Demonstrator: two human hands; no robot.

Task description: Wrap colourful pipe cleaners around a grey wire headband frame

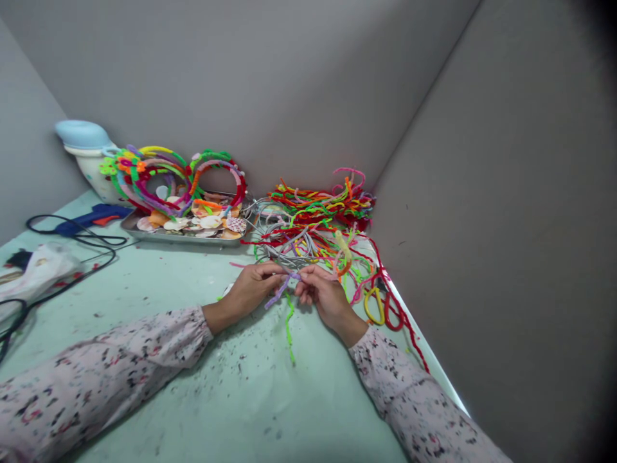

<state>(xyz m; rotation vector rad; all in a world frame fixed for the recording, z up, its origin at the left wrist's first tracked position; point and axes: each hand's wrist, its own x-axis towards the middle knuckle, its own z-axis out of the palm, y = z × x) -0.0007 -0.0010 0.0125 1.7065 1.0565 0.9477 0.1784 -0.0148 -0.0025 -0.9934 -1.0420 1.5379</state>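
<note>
A purple pipe cleaner [276,298] is pinched between the fingertips of both hands, its short free end slanting down to the left. My left hand [253,289] grips it from the left and my right hand [326,294] from the right, with the fingers of each closed. Just below the hands a bright green pipe cleaner [290,331] lies on the table. Behind them spreads a tangle of grey wires [284,241] mixed with coloured pipe cleaners [318,206].
Scissors with yellow and red handles [394,313] lie at the right edge. A metal tray [193,240] of shells holds wrapped colourful headbands [219,164]. A blue glue gun [91,218], its black cord, a lidded container [89,154] and a plastic bag [41,273] are on the left.
</note>
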